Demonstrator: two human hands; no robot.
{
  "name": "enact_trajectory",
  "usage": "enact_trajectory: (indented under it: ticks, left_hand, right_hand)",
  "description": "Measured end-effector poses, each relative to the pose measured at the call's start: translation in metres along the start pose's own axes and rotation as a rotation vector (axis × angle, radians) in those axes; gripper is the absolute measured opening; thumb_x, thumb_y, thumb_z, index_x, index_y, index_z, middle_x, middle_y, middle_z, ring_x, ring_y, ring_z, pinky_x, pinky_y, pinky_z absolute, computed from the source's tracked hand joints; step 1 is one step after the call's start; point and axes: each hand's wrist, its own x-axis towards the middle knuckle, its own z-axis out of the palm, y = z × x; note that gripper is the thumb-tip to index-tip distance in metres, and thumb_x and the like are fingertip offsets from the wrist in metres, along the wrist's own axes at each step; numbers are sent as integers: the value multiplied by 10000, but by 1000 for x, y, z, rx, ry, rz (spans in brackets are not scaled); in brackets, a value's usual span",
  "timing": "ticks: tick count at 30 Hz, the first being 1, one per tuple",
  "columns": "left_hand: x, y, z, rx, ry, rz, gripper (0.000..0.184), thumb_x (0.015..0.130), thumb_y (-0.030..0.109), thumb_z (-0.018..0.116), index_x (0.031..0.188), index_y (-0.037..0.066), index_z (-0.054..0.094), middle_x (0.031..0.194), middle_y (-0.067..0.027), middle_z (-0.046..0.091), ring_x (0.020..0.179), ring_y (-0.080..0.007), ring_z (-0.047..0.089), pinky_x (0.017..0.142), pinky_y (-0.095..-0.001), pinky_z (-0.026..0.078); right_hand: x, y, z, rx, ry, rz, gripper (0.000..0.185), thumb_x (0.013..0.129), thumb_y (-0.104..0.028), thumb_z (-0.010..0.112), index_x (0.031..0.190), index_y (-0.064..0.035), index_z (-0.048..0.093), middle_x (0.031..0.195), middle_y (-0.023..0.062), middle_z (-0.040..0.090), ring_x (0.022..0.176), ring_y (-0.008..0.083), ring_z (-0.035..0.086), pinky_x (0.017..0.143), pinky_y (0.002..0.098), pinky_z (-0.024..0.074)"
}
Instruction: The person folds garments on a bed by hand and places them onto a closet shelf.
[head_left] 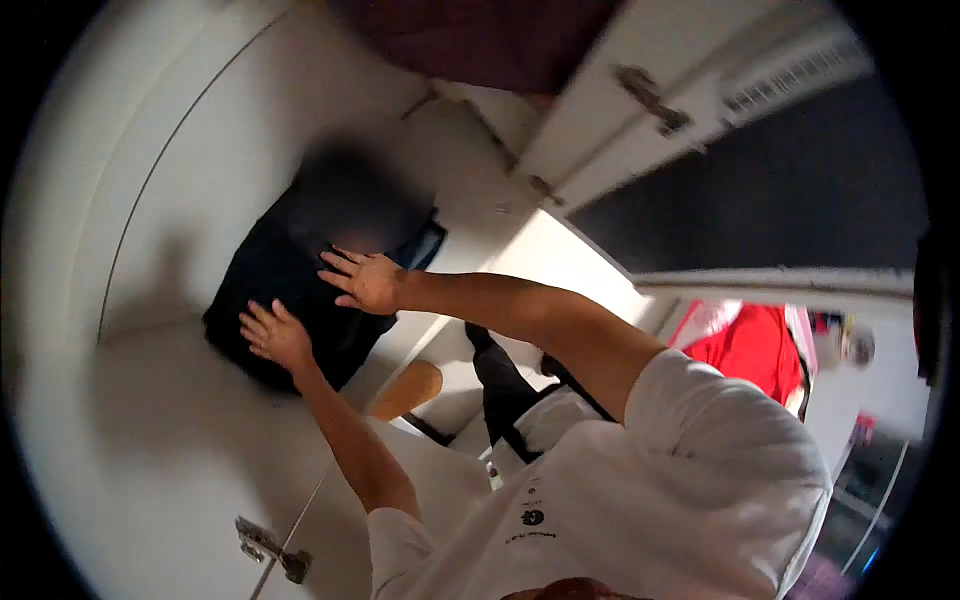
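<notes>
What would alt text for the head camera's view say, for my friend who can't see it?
A person's bare left hand and bare right hand, fingers spread, are over a broad bundle of black cloth, partly blurred, against a smooth white surface. The person's short-sleeved white T-shirt fills the lower right, with bright red fabric beyond.

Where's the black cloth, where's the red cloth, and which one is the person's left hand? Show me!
Black cloth (pixel 272 262): head view, on its dark upper surface.
Red cloth (pixel 752 350): head view, middle of its bright red part.
Left hand (pixel 283 340): head view, back of the hand.
</notes>
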Motion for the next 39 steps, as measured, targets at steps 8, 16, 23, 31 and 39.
enact_trajectory:
  ticks: [8, 16, 23, 31, 39]
  left_hand:
    - [-130, 74, -12, 42, 188, 206, 560, 1024, 408, 442, 1436, 29, 442, 1509, -238, 390, 1361, -425, 405, 1065, -563, 374]
    - [-226, 125, 41, 71, -451, 486, 639, 937, 331, 627, 1372, -106, 458, 1387, -334, 478, 1277, -487, 466, 1063, -487, 410]
    - [-525, 362, -20, 6, -1157, 1395, 545, 959, 331, 611, 1373, -8, 505, 1492, -269, 372, 1241, -425, 522, 1059, -440, 420]
    - [-809, 553, -104, -226, -1092, 2216, 465, 969, 274, 605, 1332, -5, 525, 1501, -284, 342, 1209, -414, 558, 1012, -445, 471]
    - [-1014, 628, -89, 34, -1164, 2633, 491, 944, 247, 638, 1338, -13, 503, 1470, -327, 352, 1324, -479, 416, 1090, -488, 384]
  right_hand:
    - [-278, 62, -90, 17, -141, 554, 469, 978, -391, 533, 1245, -9, 573, 1334, 242, 533, 1324, 410, 440, 1092, 485, 397]
    - [-592, 71, -131, 234, -48, 1072, 417, 966, -400, 554, 1066, -8, 654, 1043, 214, 669, 1044, 405, 634, 883, 495, 529]
    - [-833, 29, -152, 317, 338, 1564, 406, 958, -406, 559, 1058, -25, 657, 1043, 225, 669, 1021, 414, 639, 865, 510, 526]
    - [-1029, -76, -136, 268, 908, 2062, 407, 943, -376, 549, 1089, -13, 662, 1096, 247, 662, 1049, 431, 632, 901, 524, 502]
    - [-1142, -210, -84, 218, 1273, 2552, 397, 932, -360, 554, 1074, -3, 655, 1074, 248, 676, 1033, 420, 644, 895, 522, 507]
